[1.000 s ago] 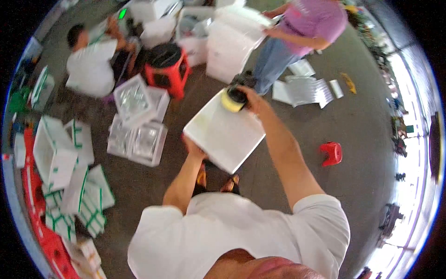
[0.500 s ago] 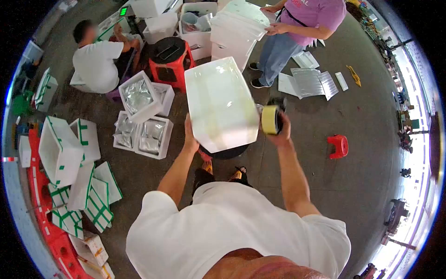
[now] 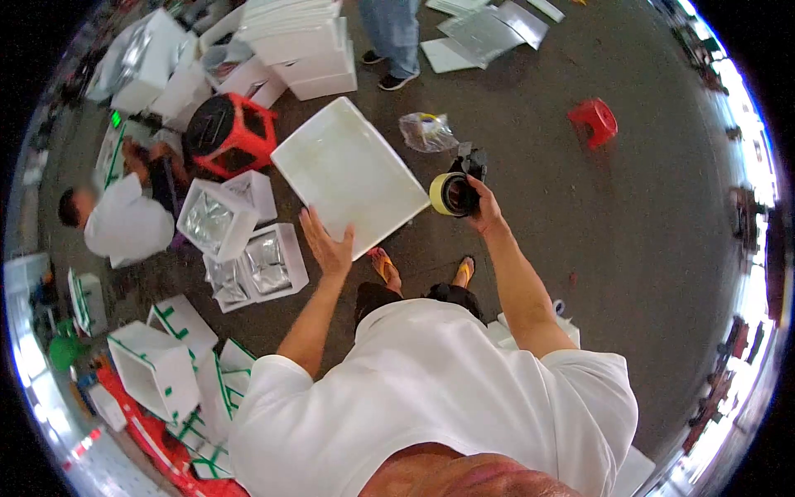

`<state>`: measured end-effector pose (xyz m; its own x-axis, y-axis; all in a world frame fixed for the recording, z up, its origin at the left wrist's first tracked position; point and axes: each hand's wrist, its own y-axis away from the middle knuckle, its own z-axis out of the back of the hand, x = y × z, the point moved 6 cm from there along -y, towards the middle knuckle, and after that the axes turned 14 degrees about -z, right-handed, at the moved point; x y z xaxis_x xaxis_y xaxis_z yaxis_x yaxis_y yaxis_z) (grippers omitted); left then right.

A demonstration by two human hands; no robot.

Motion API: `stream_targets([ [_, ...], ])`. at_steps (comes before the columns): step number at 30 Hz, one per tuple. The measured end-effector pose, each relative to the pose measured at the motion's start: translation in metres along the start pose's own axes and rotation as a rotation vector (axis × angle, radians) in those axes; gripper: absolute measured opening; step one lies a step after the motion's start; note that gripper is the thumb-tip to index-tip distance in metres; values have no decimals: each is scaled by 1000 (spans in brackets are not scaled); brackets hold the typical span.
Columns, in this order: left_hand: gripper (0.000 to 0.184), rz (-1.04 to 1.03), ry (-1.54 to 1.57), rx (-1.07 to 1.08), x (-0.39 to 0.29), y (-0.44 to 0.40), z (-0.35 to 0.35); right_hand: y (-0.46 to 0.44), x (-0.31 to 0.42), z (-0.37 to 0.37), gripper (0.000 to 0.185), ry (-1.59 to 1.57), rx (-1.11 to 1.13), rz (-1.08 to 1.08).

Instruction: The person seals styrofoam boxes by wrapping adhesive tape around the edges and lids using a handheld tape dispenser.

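Observation:
A white foam box (image 3: 352,170) lies in front of me, turned at an angle, with its smooth top facing up. My left hand (image 3: 329,246) rests on its near left edge, fingers spread and lying flat, thumb apart. My right hand (image 3: 483,209) grips a black tape dispenser (image 3: 472,166) loaded with a wide roll of yellowish tape (image 3: 447,195). The roll is right beside the box's right corner; whether a strip of tape joins them cannot be made out. What supports the box is hidden beneath it.
Foam boxes with silver bags (image 3: 269,257) and a red stool (image 3: 232,132) stand left. A clear plastic bag (image 3: 427,132) lies beyond the box. One person (image 3: 128,219) sits left; another person's legs (image 3: 391,37) show at the back. A small red stool (image 3: 593,122) stands right.
My view has swung round. The box has turned, and my left hand has shifted from its side onto the top near the edge. The dispenser stays in my right hand, at the box's right corner.

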<state>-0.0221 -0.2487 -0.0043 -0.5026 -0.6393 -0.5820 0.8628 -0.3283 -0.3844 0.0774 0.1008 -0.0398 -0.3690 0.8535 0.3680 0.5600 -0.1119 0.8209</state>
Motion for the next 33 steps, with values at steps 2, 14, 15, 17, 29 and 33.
stream_targets([
  [2, 94, -287, 15, 195, -51, -44, -13, 15, 4, 35, 32, -31, 61, -1],
  [14, 68, -861, -122, 812, -137, -84, -165, -76, 31, 138, 56, 352, -5, 45],
  [15, 68, -854, -125, 814, -138, -85, -166, -86, 35, 131, 57, 408, 78, 57],
  [17, 66, -843, -127, 799, -142, -87, -169, -110, 40, 126, 59, 467, 91, 75],
  [29, 59, -837, -173, 813, -134, -88, -177, -209, 35, 94, 52, 773, 230, 85],
  [33, 57, -827, -157, 818, -133, -91, -181, -245, 26, 78, 54, 874, 257, 137],
])
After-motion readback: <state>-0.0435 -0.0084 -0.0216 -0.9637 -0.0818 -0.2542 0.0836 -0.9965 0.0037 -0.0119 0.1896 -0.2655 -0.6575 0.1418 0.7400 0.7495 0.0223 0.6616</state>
